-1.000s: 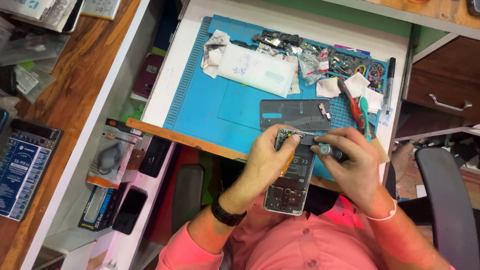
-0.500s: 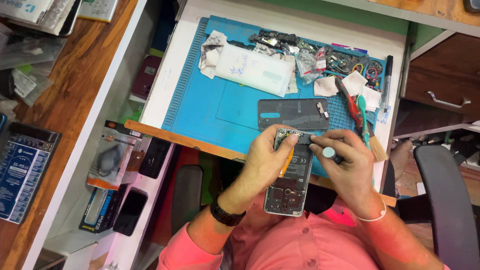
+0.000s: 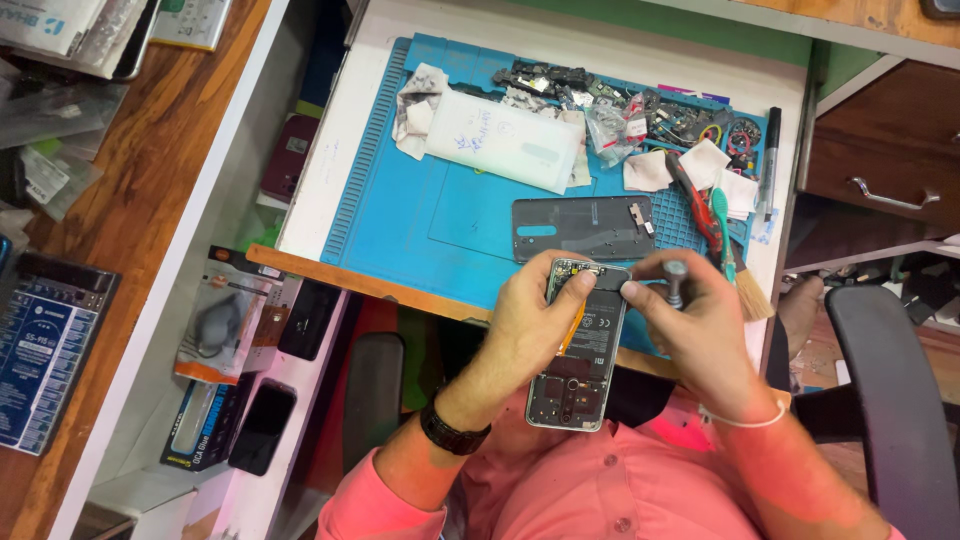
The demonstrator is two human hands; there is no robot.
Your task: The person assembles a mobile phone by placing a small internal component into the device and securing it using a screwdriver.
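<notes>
Right hand [image 3: 700,330] is shifted up slightly, fingers pinched on a small screwdriver [image 3: 676,283]. Opened phone [image 3: 580,345] is clamped by the left hand [image 3: 530,320], steadied at the desk edge. Beyond, back cover [image 3: 585,228] is parked on the blue mat [image 3: 400,200].

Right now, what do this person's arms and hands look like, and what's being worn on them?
Both hands are bare, with no gloves. The left hand has a black wristwatch with a dark strap at the wrist. The right hand has a thin white band around its wrist. Both arms come out of salmon-pink shirt sleeves, pushed up along the forearms.
</notes>
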